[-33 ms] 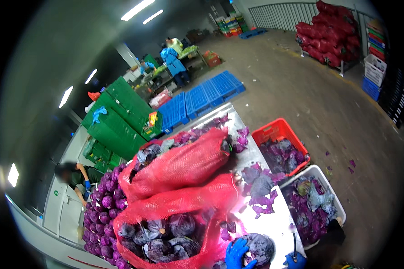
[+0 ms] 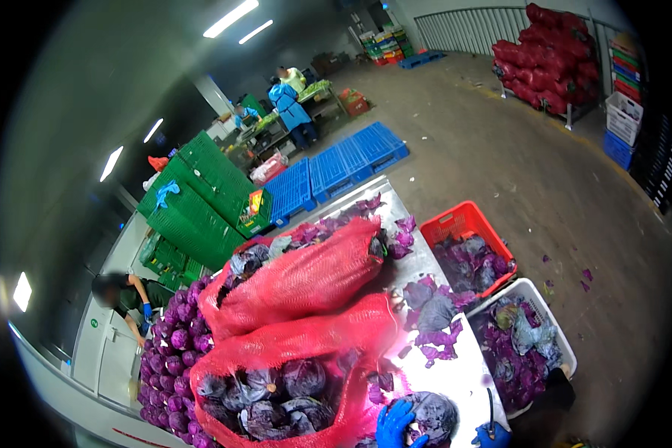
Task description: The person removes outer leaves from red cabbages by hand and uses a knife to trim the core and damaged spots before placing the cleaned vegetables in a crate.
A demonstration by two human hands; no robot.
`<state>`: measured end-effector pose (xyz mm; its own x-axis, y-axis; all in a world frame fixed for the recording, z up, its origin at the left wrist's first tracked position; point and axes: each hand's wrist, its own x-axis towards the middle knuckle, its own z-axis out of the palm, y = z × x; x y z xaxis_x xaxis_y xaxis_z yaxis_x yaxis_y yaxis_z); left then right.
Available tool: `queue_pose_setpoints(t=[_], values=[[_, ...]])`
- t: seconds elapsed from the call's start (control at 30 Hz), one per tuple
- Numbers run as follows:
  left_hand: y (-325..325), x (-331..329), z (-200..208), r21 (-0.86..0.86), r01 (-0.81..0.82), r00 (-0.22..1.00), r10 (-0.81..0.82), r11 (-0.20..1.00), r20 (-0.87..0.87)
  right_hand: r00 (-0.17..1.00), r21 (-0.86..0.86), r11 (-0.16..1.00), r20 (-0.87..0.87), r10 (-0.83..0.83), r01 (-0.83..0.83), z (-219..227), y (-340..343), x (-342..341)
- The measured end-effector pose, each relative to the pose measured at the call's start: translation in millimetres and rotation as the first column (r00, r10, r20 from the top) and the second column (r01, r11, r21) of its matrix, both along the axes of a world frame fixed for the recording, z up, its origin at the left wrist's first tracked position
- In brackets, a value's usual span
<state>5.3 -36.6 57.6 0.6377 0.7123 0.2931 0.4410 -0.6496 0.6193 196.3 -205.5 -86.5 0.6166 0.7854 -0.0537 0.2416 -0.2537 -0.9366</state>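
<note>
At the lower edge, my left hand (image 2: pixel 394 424) in a blue glove is wrapped over the side of a red cabbage (image 2: pixel 434 417) on the metal table (image 2: pixel 463 369). Its fingers are bent against the leaves. To the right, my blue-gloved right hand (image 2: pixel 491 434) is closed around a thin dark tool (image 2: pixel 490 403), like a knife, that points away from me; glare hides its exact shape. Left of my hands lies an open red mesh sack (image 2: pixel 299 340) with several dark, untrimmed cabbages (image 2: pixel 304 378) in its mouth. A second mesh sack (image 2: pixel 306 272) lies beyond it.
Peeled purple cabbages (image 2: pixel 173 362) are piled at the left. Loose leaves (image 2: pixel 437 340) litter the table. Right of it stand a red crate (image 2: pixel 455 216) and a white crate (image 2: pixel 556 321) holding leaves. Blue pallets (image 2: pixel 358 157), green crates (image 2: pixel 194 201) and other workers (image 2: pixel 291 108) are farther off.
The whole view has shifted very slightly. Both hands, the red cabbage and the tool keep nearly the same places.
</note>
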Motion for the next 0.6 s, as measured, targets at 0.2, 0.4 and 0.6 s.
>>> queue_pose_setpoints(t=[0.2, 0.4, 0.6], values=[[4.1, -2.7, -7.8, -0.034, -0.008, 1.000, 0.009, 0.999, 0.016, 0.912, -0.217, 0.975, -0.392, -0.125, 0.041, 12.9, 3.9, -2.1], [6.0, -2.4, -6.0, -0.020, -0.010, 1.000, 0.010, 1.000, 0.012, 0.894, -0.237, 0.970, -0.422, -0.151, 0.052, 2.0, 3.7, -5.9], [7.8, -5.7, -31.2, 0.006, -0.046, 0.997, 0.046, 0.999, 0.063, 0.864, -0.098, 0.986, -0.474, -0.168, 0.138, -49.0, -3.8, -15.0]])
